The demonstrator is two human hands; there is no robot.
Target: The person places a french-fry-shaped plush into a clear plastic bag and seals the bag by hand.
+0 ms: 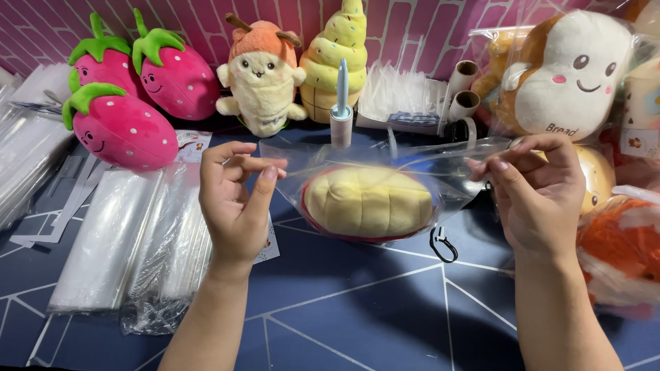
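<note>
On a dark blue counter before a pink brick wall, a yellow plush is already enclosed in a clear bag, whose open top edge is pinched by the left hand and right hand; sealing appears unfinished.

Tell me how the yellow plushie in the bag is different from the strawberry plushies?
The yellow plushie is pale yellow and bun-shaped; the strawberries are pink with green leaves and white dots. The yellow plushie sits inside a clear bag, held up by the left hand and right hand; the strawberries are unbagged, resting on the table. The strawberries show smiling faces; the yellow plushie shows none. Both look like soft toys.
</note>
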